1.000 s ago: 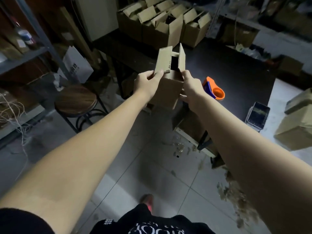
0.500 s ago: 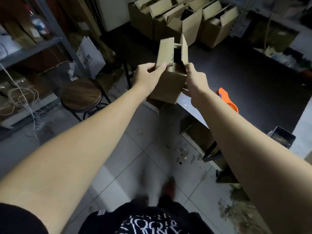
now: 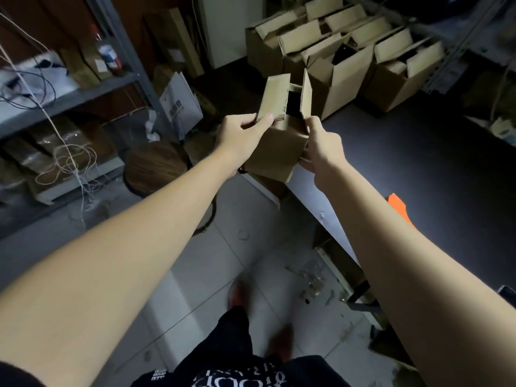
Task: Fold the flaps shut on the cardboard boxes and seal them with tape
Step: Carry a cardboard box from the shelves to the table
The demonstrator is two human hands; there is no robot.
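I hold a small brown cardboard box [image 3: 279, 148] in the air over the near corner of the black table [image 3: 418, 169]. Its two long top flaps stand upright and a dark item shows inside. My left hand [image 3: 240, 138] grips the box's left side, thumb lying on the base of the left flap. My right hand [image 3: 321, 148] grips the right side, fingertips at the base of the right flap. An orange tape dispenser [image 3: 399, 208] lies on the table, mostly hidden behind my right forearm.
Several open cardboard boxes [image 3: 349, 54] stand in rows at the table's far end. A round wooden stool [image 3: 156, 169] stands on the tiled floor to the left, beside a metal shelf [image 3: 69, 99] with cables and cord. Debris lies under the table edge.
I have stepped forward and left along the table, carrying the box with both hands. The tape dispenser and phone have slid toward the right edge of view. My grip is unchanged.
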